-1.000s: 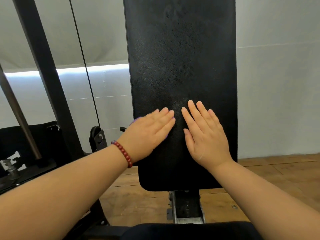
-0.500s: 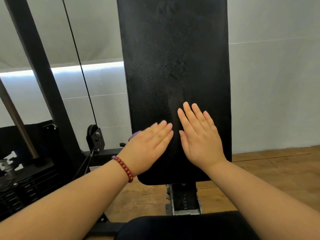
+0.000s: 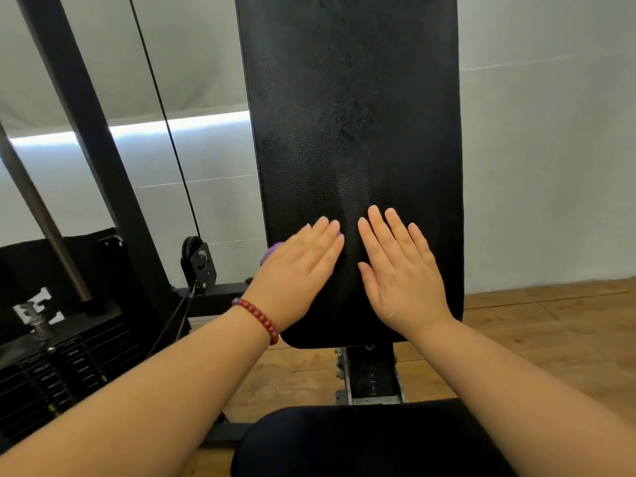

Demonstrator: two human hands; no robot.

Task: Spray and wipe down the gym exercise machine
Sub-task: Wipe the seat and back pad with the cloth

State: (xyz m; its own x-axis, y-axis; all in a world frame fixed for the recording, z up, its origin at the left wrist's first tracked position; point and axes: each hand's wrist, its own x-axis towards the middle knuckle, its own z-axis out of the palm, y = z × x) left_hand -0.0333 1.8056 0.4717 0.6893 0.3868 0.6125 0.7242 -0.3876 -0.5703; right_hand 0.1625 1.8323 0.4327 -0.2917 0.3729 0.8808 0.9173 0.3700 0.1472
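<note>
Low on the upright black back pad (image 3: 354,132), the left hand (image 3: 299,270) lies flat, fingers extended, pressing a purple cloth (image 3: 272,253) for wiping. The right hand (image 3: 402,273) rests open and empty beside it, likely steadying the pad.

Purple cloth (image 3: 267,253), seemingly, mostly hidden under left hand (image 3: 298,270).

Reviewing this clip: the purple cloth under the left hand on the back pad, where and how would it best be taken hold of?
Probably at the purple cloth's exposed edge, which pokes out past the left hand by the back pad's left edge. Come from the left side and pinch that bulge; the rest lies flat under the palm, pressed against the pad, with nothing to grip. The right hand rests flat beside it.
</note>
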